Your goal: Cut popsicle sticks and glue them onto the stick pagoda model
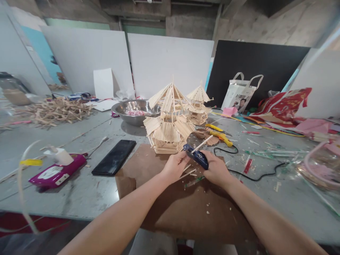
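My right hand (216,168) is closed around a dark blue hand tool (201,159), which looks like a cutter or pliers; its exact kind is unclear. A thin wooden stick (204,142) slants up from the tool's near end. My left hand (174,167) pinches at that end, its fingertips at the stick's lower part and partly hidden. Just beyond my hands stands a small pavilion model (170,131) built of wooden sticks, with a pointed roof. Loose sticks (188,174) lie on the brown board (170,209) below my hands.
A second stick model (198,106) stands behind, near a metal bowl (127,118). Left are a black phone (114,157), a purple power strip (57,173) and a stick pile (58,110). Yellow-handled pliers (214,127), a yellow glue gun (221,138) and a black cord (257,177) lie right.
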Motion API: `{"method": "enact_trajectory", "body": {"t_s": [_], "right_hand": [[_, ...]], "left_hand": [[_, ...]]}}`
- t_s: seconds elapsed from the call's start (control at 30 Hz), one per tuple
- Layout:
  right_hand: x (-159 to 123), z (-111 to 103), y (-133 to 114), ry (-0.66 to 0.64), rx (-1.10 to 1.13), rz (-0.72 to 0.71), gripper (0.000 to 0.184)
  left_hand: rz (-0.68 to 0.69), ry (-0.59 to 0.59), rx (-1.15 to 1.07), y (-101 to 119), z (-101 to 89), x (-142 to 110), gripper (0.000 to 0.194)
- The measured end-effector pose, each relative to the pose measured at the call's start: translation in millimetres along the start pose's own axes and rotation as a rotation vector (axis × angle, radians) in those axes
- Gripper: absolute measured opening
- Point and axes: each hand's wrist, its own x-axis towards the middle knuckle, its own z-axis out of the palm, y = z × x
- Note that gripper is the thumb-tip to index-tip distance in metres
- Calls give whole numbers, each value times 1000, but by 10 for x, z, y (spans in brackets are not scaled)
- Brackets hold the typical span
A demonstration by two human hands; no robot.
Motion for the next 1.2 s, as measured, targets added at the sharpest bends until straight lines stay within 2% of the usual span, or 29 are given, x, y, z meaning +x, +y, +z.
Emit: {"method": "enact_trajectory", "body": {"t_s": [0.17, 0.3, 0.47, 0.7, 0.9, 1.2], "right_hand": [[-12, 29, 55, 33, 25, -72, 55], [-12, 22, 72, 53, 6, -130, 51], [-13, 6, 73, 42, -25, -143, 51], [-49, -1, 42, 21, -9, -150, 46], [-65, -50, -20, -22, 1, -120, 40], [-49, -57, -46, -67, -74, 35, 36]], "left_hand": [[-105, -132, -276, 55, -28, 12, 30], [-277, -271, -502, -14, -50, 8, 35], [-462, -415, -681, -72, -100, 6, 29], [-493, -486, -764, -37, -144, -9, 28], [-470, -450, -693, -17, -153, -23, 31], [-165, -154, -346, -11, -28, 25, 34]]}}
